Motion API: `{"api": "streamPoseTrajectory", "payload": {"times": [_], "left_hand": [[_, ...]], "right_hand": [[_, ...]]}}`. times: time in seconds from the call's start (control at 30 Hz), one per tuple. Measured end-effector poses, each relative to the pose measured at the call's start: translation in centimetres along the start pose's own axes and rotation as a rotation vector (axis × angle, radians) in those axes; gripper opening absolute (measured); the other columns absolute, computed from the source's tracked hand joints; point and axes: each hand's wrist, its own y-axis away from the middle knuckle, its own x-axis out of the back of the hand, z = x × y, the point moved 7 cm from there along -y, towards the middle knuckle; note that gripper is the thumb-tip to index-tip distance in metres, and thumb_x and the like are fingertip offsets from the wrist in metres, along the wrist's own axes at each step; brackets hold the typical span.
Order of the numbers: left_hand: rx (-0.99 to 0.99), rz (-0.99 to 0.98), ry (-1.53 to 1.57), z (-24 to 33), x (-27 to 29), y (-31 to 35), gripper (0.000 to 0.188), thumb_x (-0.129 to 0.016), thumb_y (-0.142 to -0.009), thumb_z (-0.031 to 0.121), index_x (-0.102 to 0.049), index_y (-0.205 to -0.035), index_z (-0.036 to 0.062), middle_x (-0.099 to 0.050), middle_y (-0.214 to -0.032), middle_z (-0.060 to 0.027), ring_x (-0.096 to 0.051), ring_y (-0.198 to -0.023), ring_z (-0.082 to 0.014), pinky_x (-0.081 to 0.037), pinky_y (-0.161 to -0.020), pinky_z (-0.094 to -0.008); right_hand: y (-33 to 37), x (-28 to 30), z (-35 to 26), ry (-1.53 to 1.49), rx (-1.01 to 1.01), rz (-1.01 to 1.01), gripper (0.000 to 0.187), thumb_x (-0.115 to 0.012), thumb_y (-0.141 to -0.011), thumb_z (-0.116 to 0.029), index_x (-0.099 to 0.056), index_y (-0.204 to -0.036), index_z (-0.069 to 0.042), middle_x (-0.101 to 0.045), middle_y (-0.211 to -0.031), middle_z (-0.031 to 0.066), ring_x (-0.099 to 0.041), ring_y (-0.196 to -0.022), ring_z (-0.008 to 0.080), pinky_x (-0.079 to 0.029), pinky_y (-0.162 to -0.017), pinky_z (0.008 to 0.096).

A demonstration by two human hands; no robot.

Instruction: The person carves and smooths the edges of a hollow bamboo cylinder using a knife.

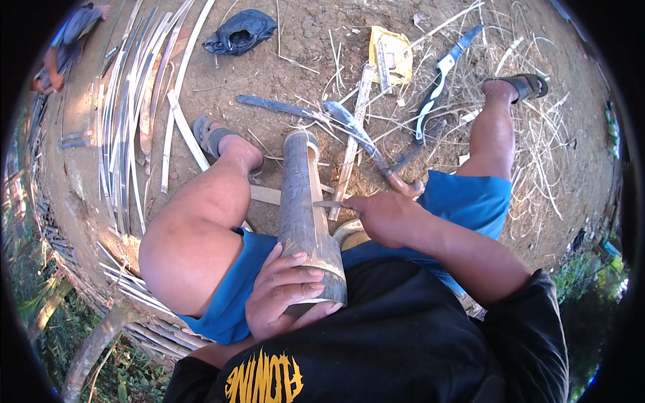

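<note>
Bamboo tube [299, 205] ran outward from the left hand [285, 287], which was clamped round its near end. Right hand [386, 218], just right of the tube, was closed on a small knife [329, 203], blade at the lengthwise slot [313, 168]. My read: trimming the slot edge; next stroke called for a firm left grip and a shallow blade angle. Containers: black bag [225, 39], well beyond the left hand, gaped, contents too dark to tell. Tube was hollow at the slot. Yellow packet [402, 64], beyond the right hand, had a narrow strip [383, 67] lying across it; contents unclear.
</note>
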Motion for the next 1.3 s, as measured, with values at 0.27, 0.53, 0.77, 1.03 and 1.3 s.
{"api": "streamPoseTrajectory", "payload": {"times": [0.27, 0.53, 0.77, 1.03, 1.3], "left_hand": [[-0.032, -0.020, -0.017, 0.3, -0.3, -0.3, 0.035, -0.097, -0.066, 0.018, -0.073, -0.091, 0.0123, -0.076, -0.105, -0.0038, -0.067, -0.117, -0.0288, -0.038, -0.115, -0.0546], [-0.053, -0.050, -0.040, 0.4, -0.5, -1.1, 0.037, -0.097, -0.067, 0.019, -0.072, -0.093, 0.0113, -0.076, -0.106, -0.0043, -0.066, -0.117, -0.0298, -0.038, -0.115, -0.0546], [-0.047, -0.070, -0.042, 0.8, -0.9, -1.5, 0.038, -0.097, -0.067, 0.018, -0.072, -0.095, 0.0114, -0.075, -0.106, -0.0044, -0.066, -0.118, -0.0296, -0.038, -0.115, -0.0546], [-0.075, -0.073, -0.045, 0.6, -0.8, -1.3, 0.039, -0.097, -0.066, 0.018, -0.072, -0.094, 0.0118, -0.075, -0.105, -0.0045, -0.066, -0.117, -0.0295, -0.038, -0.114, -0.0555], [-0.047, -0.078, -0.057, 0.9, -1.2, -1.7, 0.038, -0.097, -0.066, 0.018, -0.072, -0.093, 0.0118, -0.076, -0.105, -0.0044, -0.067, -0.116, -0.0294, -0.038, -0.115, -0.0549]], "right_hand": [[1.3, -0.2, -0.4, -0.062, -0.043, 0.043, 0.051, -0.059, -0.087, -0.006, -0.057, -0.138, -0.010, -0.072, -0.106, 0.0223, -0.071, -0.102, 0.0396, -0.057, -0.086, 0.0499], [0.5, 0.1, -0.4, -0.079, -0.054, -0.005, 0.048, -0.058, -0.090, -0.009, -0.056, -0.138, -0.009, -0.072, -0.108, 0.0226, -0.071, -0.103, 0.0387, -0.057, -0.086, 0.0496], [-2.3, -0.9, 1.6, -0.081, -0.109, 0.062, 0.043, -0.059, -0.090, -0.008, -0.059, -0.132, -0.007, -0.072, -0.108, 0.0223, -0.071, -0.103, 0.0381, -0.058, -0.083, 0.0495], [0.2, 0.8, 0.1, -0.021, -0.034, -0.019, 0.042, -0.060, -0.089, -0.008, -0.059, -0.130, -0.005, -0.072, -0.106, 0.0224, -0.072, -0.099, 0.0388, -0.058, -0.082, 0.0505], [-0.8, 0.1, 0.6, 0.002, -0.044, 0.032, 0.059, -0.060, -0.087, -0.006, -0.052, -0.144, -0.014, -0.073, -0.101, 0.0211, -0.072, -0.095, 0.0402, -0.057, -0.080, 0.0501]]}}
